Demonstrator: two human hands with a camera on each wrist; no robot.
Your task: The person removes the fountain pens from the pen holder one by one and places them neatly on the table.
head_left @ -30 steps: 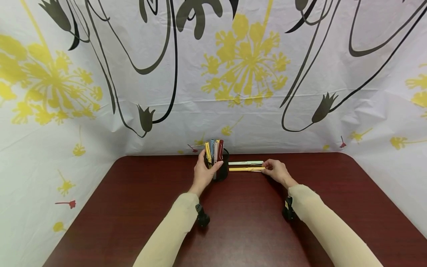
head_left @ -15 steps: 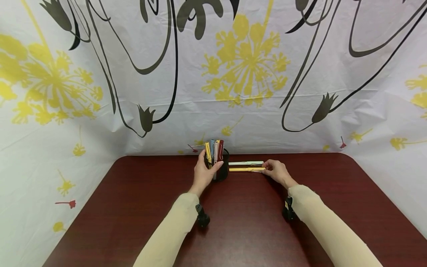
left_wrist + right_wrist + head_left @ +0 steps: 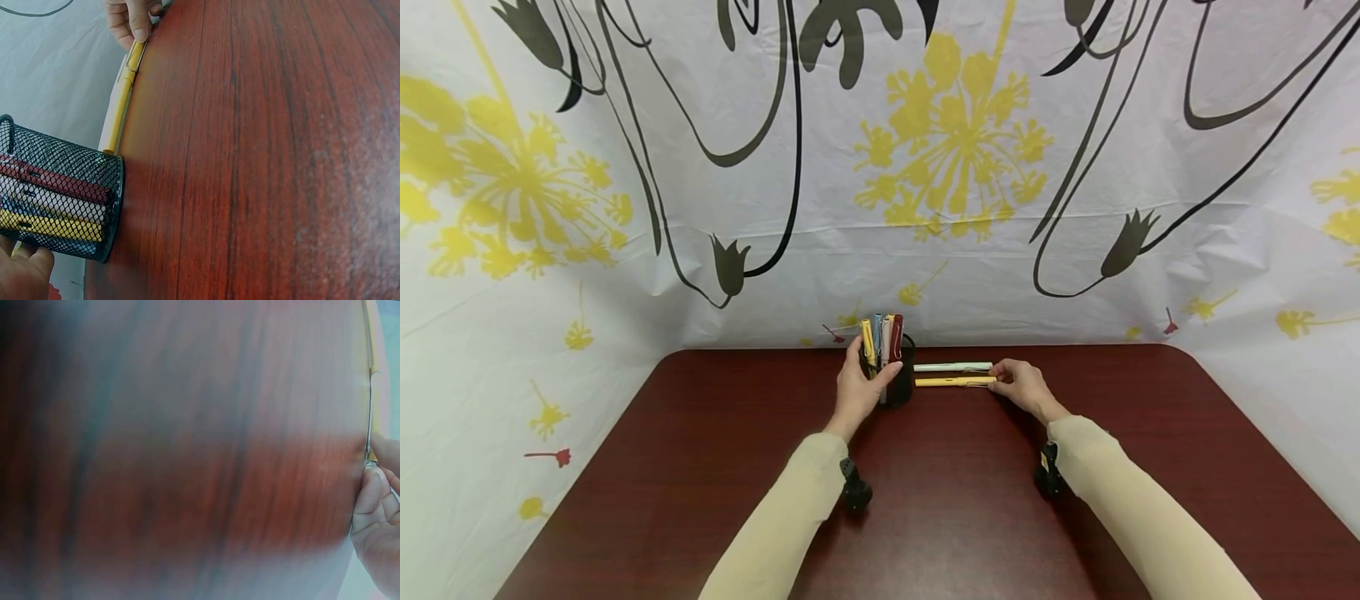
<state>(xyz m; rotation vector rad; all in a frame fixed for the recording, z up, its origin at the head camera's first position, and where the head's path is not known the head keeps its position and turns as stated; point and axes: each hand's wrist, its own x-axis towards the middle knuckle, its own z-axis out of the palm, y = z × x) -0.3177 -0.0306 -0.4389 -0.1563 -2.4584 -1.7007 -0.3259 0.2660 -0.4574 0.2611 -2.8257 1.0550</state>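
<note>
In the head view, my left hand (image 3: 857,387) grips a black mesh pen cup (image 3: 901,385) at the table's far edge. Several pens (image 3: 56,200) stand in it, dark red, pale pink, blue and yellow, seen through the mesh in the left wrist view. To the right of the cup, a pale green pen (image 3: 953,367) and a yellow pen (image 3: 953,382) lie side by side, pointing at the cup. My right hand (image 3: 1021,387) is at their right ends. Its thumb and a finger pinch the clip end of the yellow pen (image 3: 373,425); other fingertips reach the pale green pen's end.
The dark red-brown wooden table (image 3: 925,500) has rounded far corners. Right behind it hangs a white cloth (image 3: 820,200) printed with yellow and grey flowers. A small black camera (image 3: 856,487) is strapped to each wrist, below beige sleeves (image 3: 1142,500).
The yellow pen has shifted very slightly toward the near side and turned a little, so its clip shows less. Both arms and the cup stay in place.
</note>
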